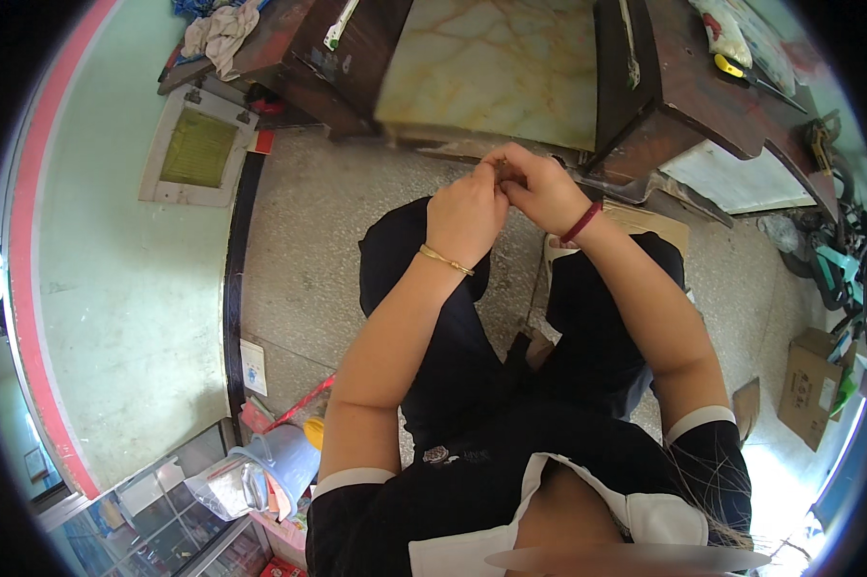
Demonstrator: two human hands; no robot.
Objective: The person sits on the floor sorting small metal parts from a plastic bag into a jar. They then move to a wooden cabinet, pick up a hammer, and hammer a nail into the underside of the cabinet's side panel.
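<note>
My left hand (465, 215) and my right hand (546, 193) meet in front of me above my knees, fingers curled and tips pinched together. Whatever sits between the fingertips is too small and too hidden to name. A gold bracelet (445, 260) circles my left wrist, and a dark red band (582, 222) my right. Just beyond the hands stands a marble-patterned panel (491, 72), set between dark brown wooden furniture sides. Pale metal rails (340, 26) run along those sides.
A yellow-handled screwdriver (731, 67) lies on the brown wooden top (679, 67) at far right. Crumpled cloth (220, 37) rests at far left. A cardboard box (806, 389) stands on the right, a blue bucket (284, 462) at lower left. A green wall (131, 317) bounds the left.
</note>
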